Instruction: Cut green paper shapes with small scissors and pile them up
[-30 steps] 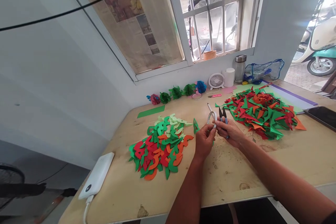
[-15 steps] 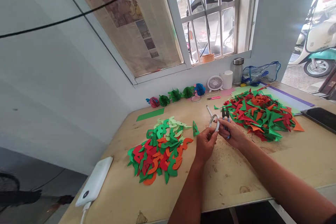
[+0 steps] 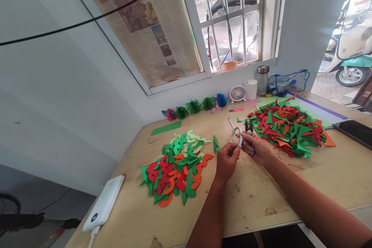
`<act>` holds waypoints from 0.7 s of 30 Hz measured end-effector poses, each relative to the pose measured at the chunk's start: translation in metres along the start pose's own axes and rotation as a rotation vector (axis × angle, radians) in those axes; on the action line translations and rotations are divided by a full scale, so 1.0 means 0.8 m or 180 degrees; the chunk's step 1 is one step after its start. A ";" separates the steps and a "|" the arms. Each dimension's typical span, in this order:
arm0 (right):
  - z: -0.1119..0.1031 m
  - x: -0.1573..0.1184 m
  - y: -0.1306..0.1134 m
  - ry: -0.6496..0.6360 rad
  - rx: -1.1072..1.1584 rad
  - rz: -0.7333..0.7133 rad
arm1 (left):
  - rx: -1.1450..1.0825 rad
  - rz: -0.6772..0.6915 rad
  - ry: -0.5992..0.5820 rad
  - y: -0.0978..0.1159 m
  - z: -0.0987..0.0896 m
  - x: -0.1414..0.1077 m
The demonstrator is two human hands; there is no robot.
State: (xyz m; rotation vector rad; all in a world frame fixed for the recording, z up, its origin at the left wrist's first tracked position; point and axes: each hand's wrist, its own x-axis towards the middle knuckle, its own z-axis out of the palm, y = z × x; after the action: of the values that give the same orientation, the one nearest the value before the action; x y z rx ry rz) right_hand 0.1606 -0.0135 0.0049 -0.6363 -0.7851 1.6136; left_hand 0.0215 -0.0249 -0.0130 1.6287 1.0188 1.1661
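Observation:
My left hand pinches the lower edge of a narrow white tape roll between thumb and fingers. The roll stands on edge above the table. Against its right side are the fingertips of my right hand. That hand also keeps a pair of small snips in its curled fingers, dark blades apart and pointing away from me, with a blue-grey handle partly hidden. Whether its fingertips hold a loose tape end is too small to tell. Just beyond the roll lies a white pen.
Cut paper shapes are heaped on the left, coloured scraps on the right. Along the wall stand paper ornaments, a small fan and a glass bottle. A white power bank and a black phone lie at the sides.
Both hands keep nearly the same place and grip. The tape roll has tipped very slightly to the left, and the view has shifted a little.

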 end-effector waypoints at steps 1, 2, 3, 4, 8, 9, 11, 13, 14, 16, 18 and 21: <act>0.000 0.000 0.000 -0.0006 -0.0043 0.0007 | 0.0022 -0.0004 0.0045 0.001 0.000 0.000; 0.001 -0.001 0.001 -0.0006 -0.0082 0.0016 | 0.0054 -0.0011 0.0099 0.002 0.000 0.000; 0.001 -0.001 0.001 -0.0014 -0.0123 0.0025 | 0.0089 -0.0018 0.0153 0.004 0.000 0.000; 0.002 -0.001 0.002 -0.0031 -0.0165 0.0032 | 0.0122 -0.0025 0.0197 0.005 0.000 0.000; 0.004 -0.002 0.003 -0.0148 -0.0345 0.0050 | 0.0227 -0.0029 0.0302 0.011 -0.001 0.000; 0.004 -0.002 0.003 -0.0167 -0.0368 0.0058 | 0.0245 -0.0026 0.0321 0.012 -0.002 0.000; 0.005 -0.002 0.003 -0.0180 -0.0368 0.0068 | 0.0266 -0.0021 0.0360 0.013 -0.002 0.001; 0.005 -0.002 0.003 -0.0171 -0.0356 0.0096 | 0.0288 -0.0010 0.0391 0.013 -0.002 0.001; 0.005 -0.002 0.003 -0.0158 -0.0361 0.0118 | 0.0300 -0.0009 0.0405 0.012 -0.002 0.002; 0.004 -0.002 0.004 -0.0144 -0.0389 0.0169 | 0.0307 -0.0028 0.0434 0.011 -0.002 0.002; 0.004 -0.002 0.004 -0.0147 -0.0417 0.0198 | 0.0289 -0.0059 0.0480 0.009 -0.003 0.002; 0.007 -0.004 0.004 -0.0207 -0.0438 0.0223 | 0.0207 -0.0070 0.0528 0.008 -0.003 0.002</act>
State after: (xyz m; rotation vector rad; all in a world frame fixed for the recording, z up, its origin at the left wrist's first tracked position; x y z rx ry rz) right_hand 0.1552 -0.0180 0.0058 -0.7189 -0.9369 1.6607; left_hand 0.0204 -0.0253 -0.0060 1.5869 1.1878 1.2816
